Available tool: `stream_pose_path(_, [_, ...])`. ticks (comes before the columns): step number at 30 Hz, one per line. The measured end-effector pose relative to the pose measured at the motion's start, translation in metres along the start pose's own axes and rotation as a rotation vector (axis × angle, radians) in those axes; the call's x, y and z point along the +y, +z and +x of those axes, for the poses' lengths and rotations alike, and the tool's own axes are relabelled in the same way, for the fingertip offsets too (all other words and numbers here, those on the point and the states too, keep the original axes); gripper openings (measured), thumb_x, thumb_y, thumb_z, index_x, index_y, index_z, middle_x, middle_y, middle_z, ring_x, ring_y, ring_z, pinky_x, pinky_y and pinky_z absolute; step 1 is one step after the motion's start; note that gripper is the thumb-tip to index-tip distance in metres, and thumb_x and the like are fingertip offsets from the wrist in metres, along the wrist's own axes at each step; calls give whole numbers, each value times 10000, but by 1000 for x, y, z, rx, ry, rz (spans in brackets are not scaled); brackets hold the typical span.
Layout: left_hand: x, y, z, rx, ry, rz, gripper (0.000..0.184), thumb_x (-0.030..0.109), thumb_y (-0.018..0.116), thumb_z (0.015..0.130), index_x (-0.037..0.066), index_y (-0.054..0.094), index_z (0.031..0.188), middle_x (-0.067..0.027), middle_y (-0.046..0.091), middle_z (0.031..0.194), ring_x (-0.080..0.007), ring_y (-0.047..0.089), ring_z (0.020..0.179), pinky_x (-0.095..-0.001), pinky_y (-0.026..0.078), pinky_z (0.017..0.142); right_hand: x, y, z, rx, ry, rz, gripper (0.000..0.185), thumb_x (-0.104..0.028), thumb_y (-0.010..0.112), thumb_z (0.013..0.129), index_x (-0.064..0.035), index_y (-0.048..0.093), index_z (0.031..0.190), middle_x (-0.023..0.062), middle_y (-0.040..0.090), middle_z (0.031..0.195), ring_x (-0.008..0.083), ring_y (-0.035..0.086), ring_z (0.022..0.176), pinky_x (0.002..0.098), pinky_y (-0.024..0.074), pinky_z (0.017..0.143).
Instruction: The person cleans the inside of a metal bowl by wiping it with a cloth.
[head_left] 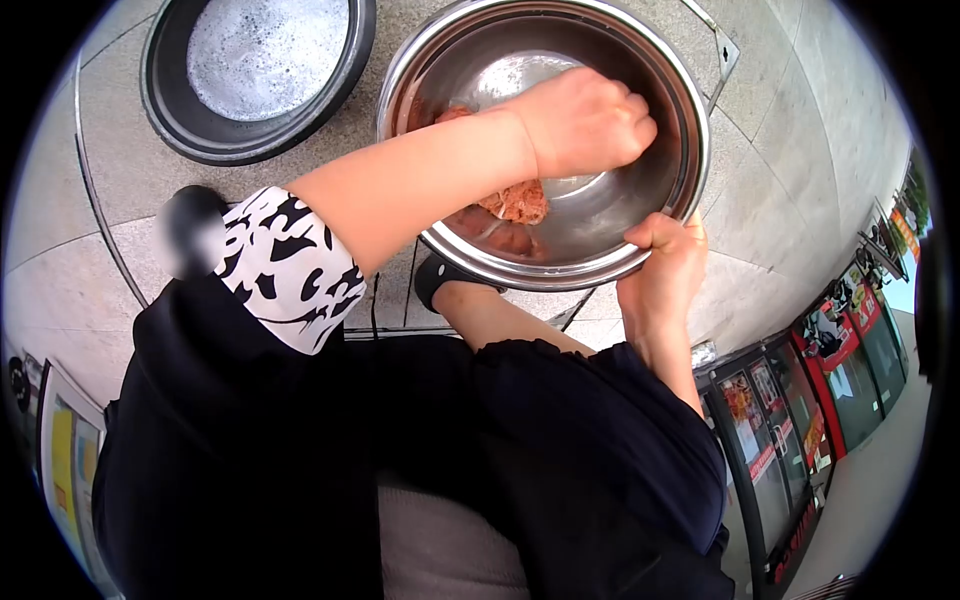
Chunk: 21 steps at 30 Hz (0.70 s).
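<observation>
1. A wide metal bowl point(605, 215) is seen ahead of the person's body, above the tiled ground point(745, 215); how it is supported from below cannot be told.
2. The left hand point(590, 125) is held over the inside of the bowl, its fingers curled into a fist; whether anything is enclosed in it cannot be told.
3. The near side of the bowl's rim is gripped by the right hand point(668, 262), with the thumb laid over the edge.
4. A reddish, rough-textured lump point(520, 204) is contained in the bowl, partly hidden by the left forearm point(420, 190).
5. The left arm is covered higher up by a black-and-white patterned sleeve point(295, 270).
6. A black basin point(240, 146), filled with foamy liquid point(265, 50), is placed to the left, near the bowl.
7. A dark shoe point(430, 282) is partly covered by the bowl.
</observation>
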<state>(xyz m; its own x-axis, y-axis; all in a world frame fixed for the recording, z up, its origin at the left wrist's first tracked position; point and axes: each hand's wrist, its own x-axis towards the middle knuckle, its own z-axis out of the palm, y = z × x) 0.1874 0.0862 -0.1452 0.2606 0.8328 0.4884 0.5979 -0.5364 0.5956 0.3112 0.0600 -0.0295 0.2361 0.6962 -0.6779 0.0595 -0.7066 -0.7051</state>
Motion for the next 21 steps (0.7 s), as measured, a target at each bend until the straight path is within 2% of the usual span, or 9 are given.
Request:
stream_pose_path(2, [-12, 2, 8, 176, -265, -8, 117, 135, 660, 666, 83, 560, 634, -54, 572, 634, -247, 619, 599, -364, 515, 510, 0, -1, 0, 7, -14, 3, 248, 143, 440, 633, -21, 548, 785, 13, 527, 650, 85, 448, 551, 226, 390, 529])
stream_pose_path(4, [1, 5, 7, 214, -457, -66, 86, 128, 636, 672, 65, 578, 662, -76, 575, 645, -267, 620, 613, -370, 519, 527, -1, 0, 2, 6, -38, 9, 254, 144, 440, 631, -19, 548, 792, 13, 527, 650, 85, 449, 553, 227, 391, 531])
stream_pose_path(5, [7, 4, 2, 213, -458, -67, 86, 128, 636, 672, 65, 578, 662, -76, 575, 645, -267, 620, 613, -370, 519, 527, -1, 0, 0, 8, -12, 19, 253, 144, 440, 628, -21, 545, 789, 13, 526, 650, 86, 451, 555, 227, 392, 536])
stream_pose_path(8, [30, -3, -13, -180, -47, -188, 51, 96, 577, 676, 45, 581, 677, -66, 580, 674, -233, 634, 707, -332, 530, 573, -1, 1, 0, 16, 1, 29, 249, 144, 440, 624, -25, 536, 779, 13, 525, 649, 89, 453, 560, 226, 392, 544])
stream_pose_path(11, [19, -4, -11, -246, 143, -115, 54, 105, 598, 673, 63, 576, 647, -49, 583, 672, -222, 636, 704, -321, 530, 566, 1, -1, -1, 28, 22, 28, 242, 144, 440, 621, -29, 527, 768, 14, 524, 648, 94, 452, 565, 228, 388, 547])
stream_pose_path(12, [7, 0, -5, -245, 144, -113, 54, 105, 598, 673, 63, 576, 647, -49, 583, 672, -222, 636, 704, -321, 530, 566, 1, -2, 0, 30, 43, 25, 240, 143, 439, 621, -31, 522, 763, 15, 523, 649, 96, 452, 567, 229, 386, 547])
stream_pose_path(14, [-12, 2, 7, 14, -159, -43, 81, 123, 635, 683, 66, 591, 648, -71, 609, 675, -249, 636, 671, -350, 524, 552, 1, -2, 2, 29, 37, 9, 241, 143, 437, 623, -33, 520, 764, 15, 521, 651, 98, 450, 571, 234, 383, 546])
stream_pose_path(17, [-7, 5, 10, 129, -558, -150, 76, 154, 665, 706, 81, 647, 711, -115, 632, 699, -289, 631, 669, -404, 511, 569, -2, 1, 2, 64, -15, 2, 249, 148, 432, 622, -24, 522, 779, 21, 527, 663, 101, 451, 567, 236, 383, 545])
stream_pose_path(21, [22, 7, -7, -103, -371, -287, 102, 129, 642, 718, 32, 619, 697, -109, 614, 687, -308, 621, 671, -386, 513, 611, -1, 1, 1, 28, 17, 30, 260, 151, 433, 619, -13, 533, 793, 24, 534, 671, 99, 459, 568, 234, 391, 544])
